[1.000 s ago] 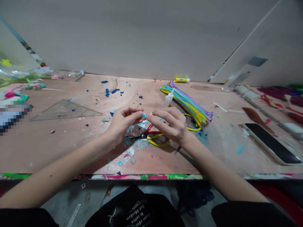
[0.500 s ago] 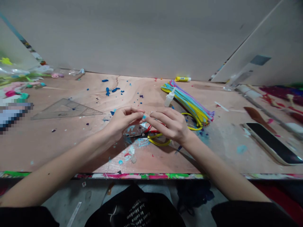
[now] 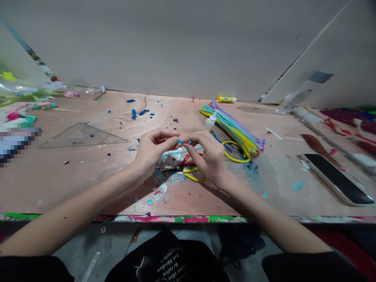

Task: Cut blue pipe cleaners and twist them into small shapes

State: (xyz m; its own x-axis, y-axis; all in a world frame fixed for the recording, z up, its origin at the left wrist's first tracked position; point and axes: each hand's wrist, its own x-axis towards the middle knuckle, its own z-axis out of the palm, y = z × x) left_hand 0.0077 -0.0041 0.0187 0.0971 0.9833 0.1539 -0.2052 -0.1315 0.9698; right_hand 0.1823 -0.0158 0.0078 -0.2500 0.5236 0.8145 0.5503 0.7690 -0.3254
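Observation:
My left hand (image 3: 152, 150) and my right hand (image 3: 207, 154) meet over the middle of the wooden table (image 3: 88, 176). Both pinch a thin light-blue pipe cleaner (image 3: 182, 143) between fingertips, and its loose end trails down under my right hand. Beneath the hands lie scissors with yellow and red handles (image 3: 188, 170) among blue scraps. A small white glue bottle (image 3: 210, 122) stands just beyond my right hand.
A bundle of coloured pipe cleaners (image 3: 235, 131) lies right of the hands, with a yellow glue stick (image 3: 226, 99) by the wall. A phone (image 3: 336, 178) rests at the right. A clear set square (image 3: 80, 135) lies at the left. Coloured craft pieces (image 3: 20, 111) crowd the far left.
My right hand has turned and curled its fingers in, drawing slightly toward my left. More of the blue pipe cleaner shows between the fingertips.

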